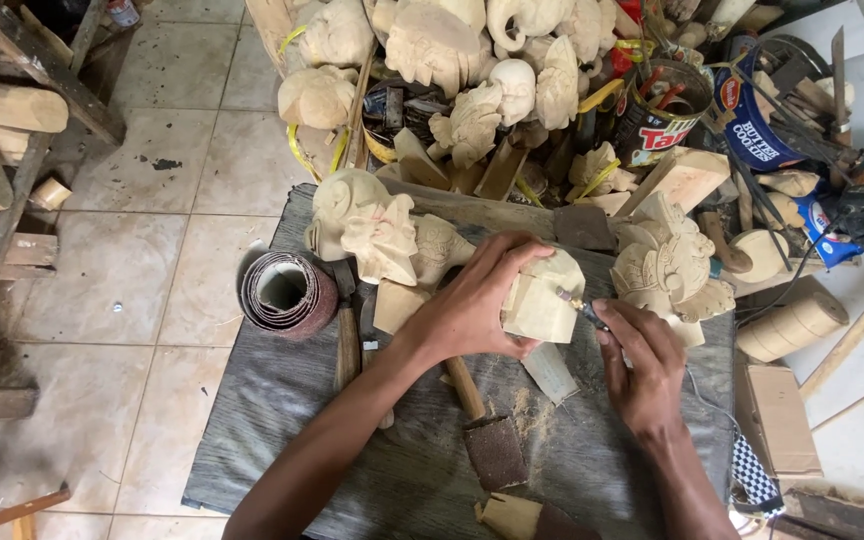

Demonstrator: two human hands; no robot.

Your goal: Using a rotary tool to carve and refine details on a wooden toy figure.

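Observation:
My left hand (472, 305) grips a pale wooden carving (544, 298) and holds it just above the grey work board (282, 420). My right hand (642, 365) pinches a slim rotary tool (584, 310), its tip touching the right side of the carving. A thin cord runs from the tool past my right wrist. Beside the held piece, on the left, lies a carved elephant figure (372, 225). On the right lies a detailed carved figure (667, 265).
A sandpaper roll (287, 293) lies at the board's left edge. A wooden-handled tool (348, 340), a sanding block (495, 452) and wood scraps lie on the board. Several unfinished carvings (472, 60), cans (657, 120) and tools crowd the back. Tiled floor (152, 250) lies left.

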